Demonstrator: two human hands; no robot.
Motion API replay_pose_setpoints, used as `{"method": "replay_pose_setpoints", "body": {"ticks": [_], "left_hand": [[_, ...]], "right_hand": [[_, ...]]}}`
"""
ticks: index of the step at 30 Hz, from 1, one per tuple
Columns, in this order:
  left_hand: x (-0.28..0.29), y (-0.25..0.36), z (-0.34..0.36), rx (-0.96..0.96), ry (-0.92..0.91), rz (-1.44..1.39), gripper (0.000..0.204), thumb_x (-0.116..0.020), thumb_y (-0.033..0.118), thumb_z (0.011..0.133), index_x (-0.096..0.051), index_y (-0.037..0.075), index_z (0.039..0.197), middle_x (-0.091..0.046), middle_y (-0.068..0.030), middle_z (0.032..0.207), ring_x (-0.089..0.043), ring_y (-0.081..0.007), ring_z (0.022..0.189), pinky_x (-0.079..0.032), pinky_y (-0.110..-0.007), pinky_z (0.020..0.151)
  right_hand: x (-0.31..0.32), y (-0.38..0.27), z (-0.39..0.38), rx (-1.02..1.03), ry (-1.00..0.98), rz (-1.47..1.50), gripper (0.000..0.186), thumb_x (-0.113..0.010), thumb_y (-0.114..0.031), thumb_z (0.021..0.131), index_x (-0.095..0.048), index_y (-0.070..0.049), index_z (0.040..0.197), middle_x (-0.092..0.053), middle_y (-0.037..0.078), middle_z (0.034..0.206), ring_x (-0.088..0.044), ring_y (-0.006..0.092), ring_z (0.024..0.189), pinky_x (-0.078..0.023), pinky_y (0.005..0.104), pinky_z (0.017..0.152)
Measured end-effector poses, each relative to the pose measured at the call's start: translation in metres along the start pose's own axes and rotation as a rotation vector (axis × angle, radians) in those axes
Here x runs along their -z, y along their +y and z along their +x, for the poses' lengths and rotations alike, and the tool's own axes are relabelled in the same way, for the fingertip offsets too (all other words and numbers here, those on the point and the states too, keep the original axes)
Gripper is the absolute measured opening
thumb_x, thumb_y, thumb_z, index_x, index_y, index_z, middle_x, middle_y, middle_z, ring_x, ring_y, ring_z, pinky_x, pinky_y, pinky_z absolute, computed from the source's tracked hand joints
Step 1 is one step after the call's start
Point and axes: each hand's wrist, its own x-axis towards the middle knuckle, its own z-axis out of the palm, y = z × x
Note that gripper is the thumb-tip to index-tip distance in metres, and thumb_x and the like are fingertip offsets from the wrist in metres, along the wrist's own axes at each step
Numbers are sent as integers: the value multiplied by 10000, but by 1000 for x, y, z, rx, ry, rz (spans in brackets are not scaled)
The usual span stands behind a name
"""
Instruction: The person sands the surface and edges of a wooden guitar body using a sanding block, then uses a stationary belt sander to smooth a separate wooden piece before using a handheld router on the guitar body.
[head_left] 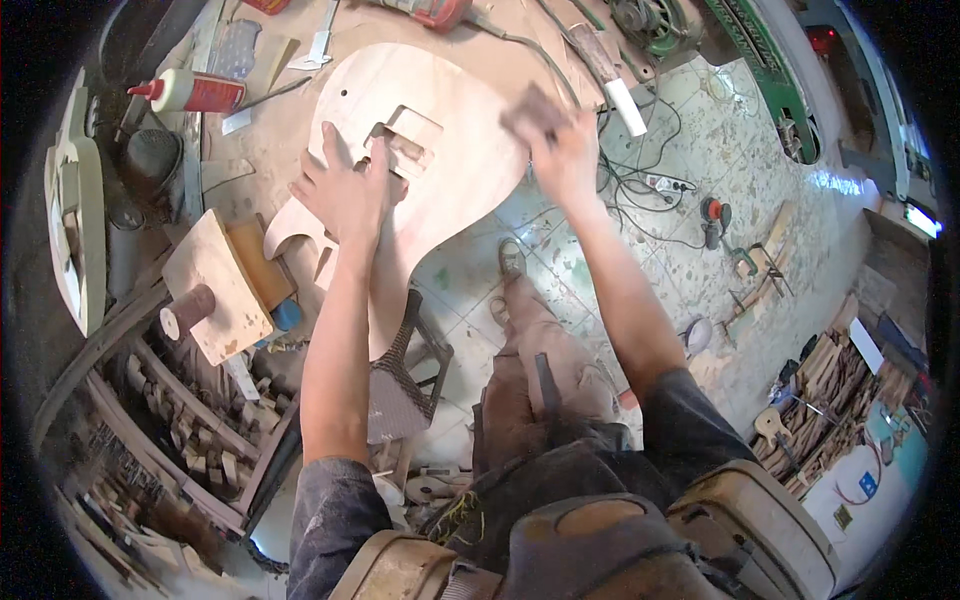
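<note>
A pale, unfinished wooden guitar body (470, 120) lies on the workbench, with cut-out pockets near its middle. My left hand (345, 195) rests on it beside those pockets, fingers spread and thumb over the edge of a pocket. At the body's right edge, my right hand (570, 165) grips a brown sanding block (537, 115). Both hand and block are smeared by motion, so the block's underside and its exact contact with the wood are hidden.
Left of the body are a glue bottle (195, 92), a caliper (319, 48) and a wooden board with a round handle (215, 290). Another guitar body (80, 210) stands far left. A red power tool (435, 12) lies behind. Cables and a power strip (668, 184) cross the floor.
</note>
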Motion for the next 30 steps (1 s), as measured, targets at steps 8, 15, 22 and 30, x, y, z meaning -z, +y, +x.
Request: {"method": "replay_pose_setpoints", "body": {"ticks": [8,15,22,30], "left_hand": [[2,-6,-1,-17,34,12,825,-591,641,868,-468,161,1527,-432,-339,1459,-389,-489,1379,-187,-610,1205],[4,-14,5,0,41,26,825,-593,645,865,-480,148,1513,-441,-351,1439,-400,-481,1378,-193,-613,1201],[4,-15,3,-3,30,12,848,-594,655,855,-467,143,1519,-434,-354,1444,-397,-476,1382,-186,-606,1207],[1,-12,3,1,20,14,838,-598,647,855,-464,163,1526,-427,-351,1453,-396,-474,1386,-180,-597,1213]], "right_hand": [[-1,-13,7,17,80,48,265,-694,-246,871,-786,-73,1048,-710,72,1235,-572,321,1064,-409,426,1046],[-7,-24,-13,45,56,182,397,-717,-262,873,-700,-79,1224,-729,121,1140,-578,362,1040,-449,440,969],[-11,-18,-17,96,44,179,474,-758,-255,860,-676,-86,1295,-693,129,1205,-580,360,1175,-443,471,1025],[-16,-3,2,62,-47,-4,451,-758,-257,851,-691,-44,1243,-676,182,1107,-584,354,1110,-468,444,993]]}}
